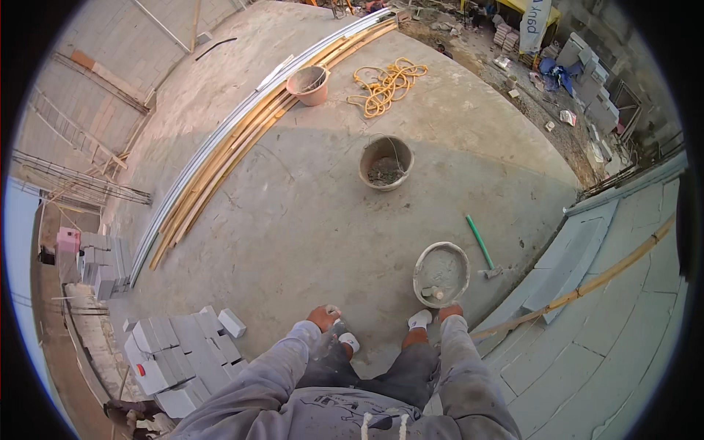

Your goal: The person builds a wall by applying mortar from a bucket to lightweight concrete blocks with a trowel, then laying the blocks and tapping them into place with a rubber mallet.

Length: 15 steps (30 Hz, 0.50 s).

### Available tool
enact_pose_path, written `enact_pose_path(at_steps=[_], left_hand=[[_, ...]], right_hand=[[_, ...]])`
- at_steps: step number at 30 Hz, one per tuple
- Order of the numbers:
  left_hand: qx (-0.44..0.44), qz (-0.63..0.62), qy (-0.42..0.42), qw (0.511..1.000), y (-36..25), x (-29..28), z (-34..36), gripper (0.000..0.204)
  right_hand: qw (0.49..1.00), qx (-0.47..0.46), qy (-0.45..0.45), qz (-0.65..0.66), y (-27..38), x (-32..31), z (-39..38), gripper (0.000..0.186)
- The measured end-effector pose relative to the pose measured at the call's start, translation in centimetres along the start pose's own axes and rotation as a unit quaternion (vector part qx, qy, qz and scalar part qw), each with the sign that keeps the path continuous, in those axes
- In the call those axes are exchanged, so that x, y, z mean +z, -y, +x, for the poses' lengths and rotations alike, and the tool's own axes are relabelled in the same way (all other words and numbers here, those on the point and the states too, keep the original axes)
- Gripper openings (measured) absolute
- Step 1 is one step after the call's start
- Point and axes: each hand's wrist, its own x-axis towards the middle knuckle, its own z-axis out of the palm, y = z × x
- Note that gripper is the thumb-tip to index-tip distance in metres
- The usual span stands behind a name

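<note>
Your left hand (324,317) is curled, your right hand (450,312) at the near-right bucket (416,279) of grey mix (444,268), neither grip clear, and that bucket is probably heavy, so hold it from opposite sides.

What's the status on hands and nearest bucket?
Right hand at bucket rim. Left hand off bucket. Grey mix inside. Green-handled tool lies right of it.

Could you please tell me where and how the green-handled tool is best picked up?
Probably by the middle of its green handle, from above with the right hand: the handle is long, slim and lies along the floor, beside but apart from the bucket.
</note>
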Motion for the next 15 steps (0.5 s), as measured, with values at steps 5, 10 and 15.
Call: enact_pose_path(at_steps=[5,10,15], left_hand=[[0.002,-0.038,-0.046,0.998,7.7,-7.6,-5.5,0.036],[-0.069,-0.203,-0.206,0.955,19.6,-17.4,-10.8,0.033],[-0.190,-0.323,-0.340,0.863,29.4,-23.9,-19.3,0.032]], right_hand=[[0.981,-0.084,0.092,-0.148,1.9,-7.7,-8.5,0.023],[0.941,-0.243,0.090,-0.217,10.4,-11.1,-8.6,0.047],[0.815,-0.387,0.015,-0.431,30.9,-21.3,-6.5,0.044]])
